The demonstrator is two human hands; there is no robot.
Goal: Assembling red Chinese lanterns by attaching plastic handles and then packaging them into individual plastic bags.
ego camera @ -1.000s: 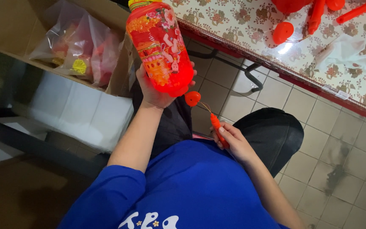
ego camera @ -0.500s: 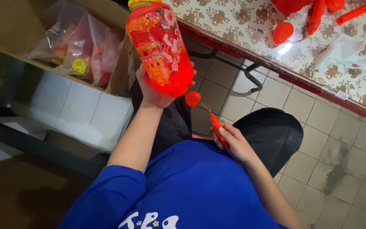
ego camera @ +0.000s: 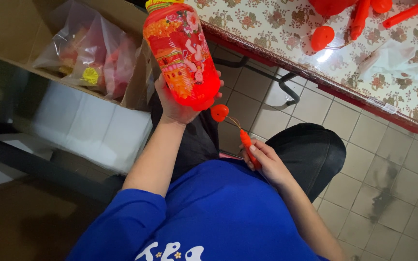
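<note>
Left hand [ego camera: 177, 104] holding lantern [ego camera: 182, 50], right hand [ego camera: 267, 162] handle [ego camera: 248, 147]

From my remote feed: overhead light glares white on the floral tablecloth [ego camera: 325, 53]; the lower-left corner falls dim and soft.

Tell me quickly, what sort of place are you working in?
Probably a home or small workshop: a tiled floor, a table with a flowered cloth holding red plastic parts, and a cardboard box of bagged pieces.

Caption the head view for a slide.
Seated person's left hand holds up a glowing red lantern while the right hand grips an orange handle wired to a small red cap.
</note>
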